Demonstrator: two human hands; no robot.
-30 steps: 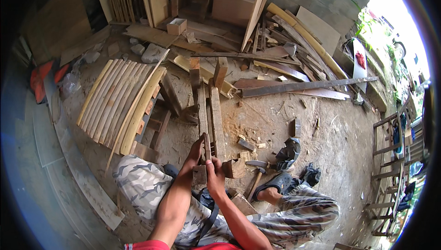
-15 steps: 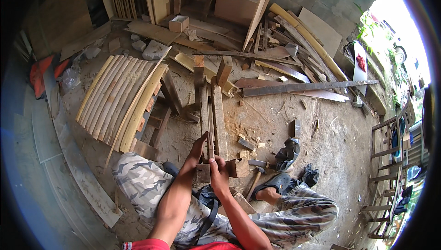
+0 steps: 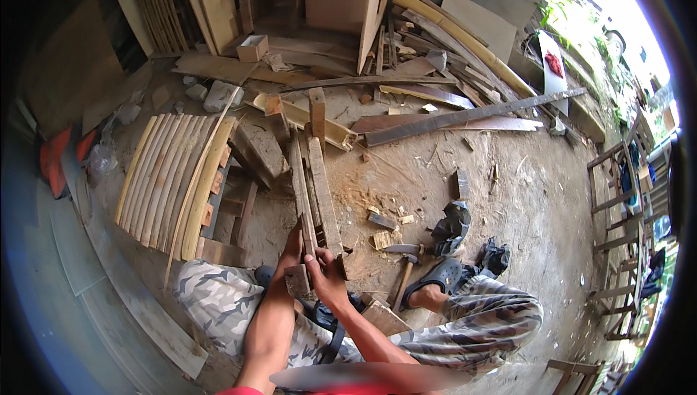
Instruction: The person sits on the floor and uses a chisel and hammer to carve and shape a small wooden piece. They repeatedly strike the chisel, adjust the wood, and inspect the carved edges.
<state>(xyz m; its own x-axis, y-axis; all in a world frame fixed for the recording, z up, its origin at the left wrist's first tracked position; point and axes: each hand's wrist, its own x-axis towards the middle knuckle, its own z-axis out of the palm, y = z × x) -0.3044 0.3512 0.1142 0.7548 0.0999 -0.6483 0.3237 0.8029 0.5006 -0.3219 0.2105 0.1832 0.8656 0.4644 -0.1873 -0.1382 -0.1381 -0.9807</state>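
A wooden frame [image 3: 324, 202] of long parallel bars with short blocks at its ends extends away from me between my legs. My left hand [image 3: 292, 247] is closed round the near part of its left bar. My right hand [image 3: 325, 275] grips the near end beside it, its thumb lying on a narrow dark strip of wood [image 3: 308, 235]. The hidden fingers of both hands are under or behind the wood. To the right of the frame, a hammer [image 3: 403, 282] with a wooden handle lies on the floor near my shod foot.
A curved slatted wooden panel [image 3: 170, 181] stands at the left. Small wood offcuts [image 3: 382, 221] and black plastic [image 3: 453, 228] lie right of the frame. Farther back are a long dark plank [image 3: 472, 117], piled scrap wood and a small open box [image 3: 253, 48]. A wooden rack [image 3: 617, 235] stands at the right.
The frame's far end has swung left and the frame now lies tilted. Both hands have moved slightly left and nearer with it, still gripping. The whole view has shifted a little.
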